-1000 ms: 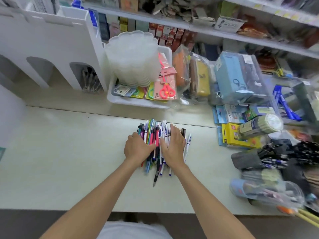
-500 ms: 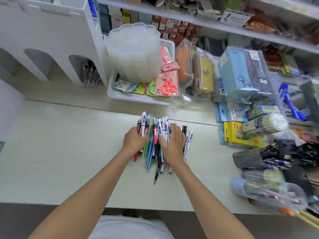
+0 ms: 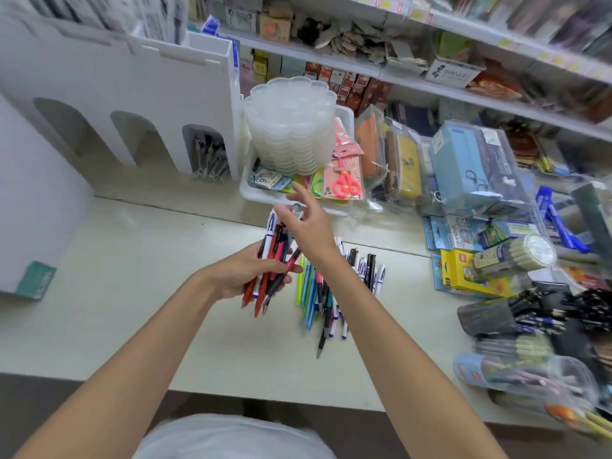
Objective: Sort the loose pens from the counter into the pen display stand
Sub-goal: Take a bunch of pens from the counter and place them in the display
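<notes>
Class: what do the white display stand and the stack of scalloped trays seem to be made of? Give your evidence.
Display stand: probably matte white plastic or board, flat opaque panels, cut arches. Scalloped trays: translucent plastic, layers show through.

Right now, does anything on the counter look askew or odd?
Yes: the loose pens beside the bundle in the left hand lie fanned unevenly on the counter, and one dark pen juts toward the near edge. Nothing looks spilled or damaged.

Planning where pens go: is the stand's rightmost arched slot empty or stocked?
Stocked: dark pens show inside the rightmost arch of the stand. The two arches beside it look empty.
</notes>
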{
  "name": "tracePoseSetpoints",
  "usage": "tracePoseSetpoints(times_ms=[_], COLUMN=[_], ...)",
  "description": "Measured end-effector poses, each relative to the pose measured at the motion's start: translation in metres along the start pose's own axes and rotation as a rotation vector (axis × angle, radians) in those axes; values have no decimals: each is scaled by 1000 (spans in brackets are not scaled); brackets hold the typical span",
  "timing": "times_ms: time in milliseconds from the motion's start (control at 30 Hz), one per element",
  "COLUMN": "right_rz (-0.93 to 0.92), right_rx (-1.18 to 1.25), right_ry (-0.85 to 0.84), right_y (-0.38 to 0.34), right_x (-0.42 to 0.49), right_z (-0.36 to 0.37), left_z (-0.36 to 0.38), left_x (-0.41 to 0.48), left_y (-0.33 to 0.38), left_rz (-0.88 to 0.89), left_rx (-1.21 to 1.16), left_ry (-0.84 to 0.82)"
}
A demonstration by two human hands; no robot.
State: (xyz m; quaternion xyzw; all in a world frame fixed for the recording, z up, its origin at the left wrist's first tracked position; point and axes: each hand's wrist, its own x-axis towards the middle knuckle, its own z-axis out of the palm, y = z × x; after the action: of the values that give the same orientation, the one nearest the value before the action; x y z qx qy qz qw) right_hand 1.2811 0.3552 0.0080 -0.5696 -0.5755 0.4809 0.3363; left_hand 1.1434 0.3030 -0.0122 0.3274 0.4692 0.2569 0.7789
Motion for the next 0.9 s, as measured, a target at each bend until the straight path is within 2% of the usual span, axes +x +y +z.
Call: tracePoseSetpoints(times_ms=[100, 200, 233, 267, 333, 367, 433, 533, 600, 667, 733, 833, 900], right_rz=[-25, -69, -71, -39, 144, 288, 554, 684, 659, 612, 479, 166, -39], right_rx=[-203, -297, -215, -60, 274, 404, 580, 892, 956, 875, 656, 367, 237], right_ry=[-80, -267, -237, -127, 143, 173, 44, -100, -135, -186, -226, -217, -269], right_y=[-11, -12, -11, -9, 1, 6, 11, -8, -25, -36, -44, -80, -117], right_x=[1, -9, -12, -15, -22, -28, -40, -49, -50, -53, -53, -37, -30], right_z=[16, 28, 28, 27, 30, 36, 55, 84, 99, 114, 124, 132, 143], left_z=[-3, -8, -8, -9, -12, -15, -16, 0, 7, -4, -28, -73, -101], left_x=[-8, -13, -14, -15, -17, -20, -27, -36, -44, -60, -86, -129, -155], left_y=[-2, -13, -14, -13, -4, 3, 12, 6, -4, -7, -7, -7, -1], left_rz=[-48, -112, -80, -18, 186, 301, 472, 504, 481, 476, 486, 452, 400], left_rx=[-57, -6, -38, -117, -364, -451, -513, -430, -338, -289, -270, -298, -193], left_ry=[-26, -42, -2, 80, 315, 411, 512, 701, 848, 886, 770, 495, 433])
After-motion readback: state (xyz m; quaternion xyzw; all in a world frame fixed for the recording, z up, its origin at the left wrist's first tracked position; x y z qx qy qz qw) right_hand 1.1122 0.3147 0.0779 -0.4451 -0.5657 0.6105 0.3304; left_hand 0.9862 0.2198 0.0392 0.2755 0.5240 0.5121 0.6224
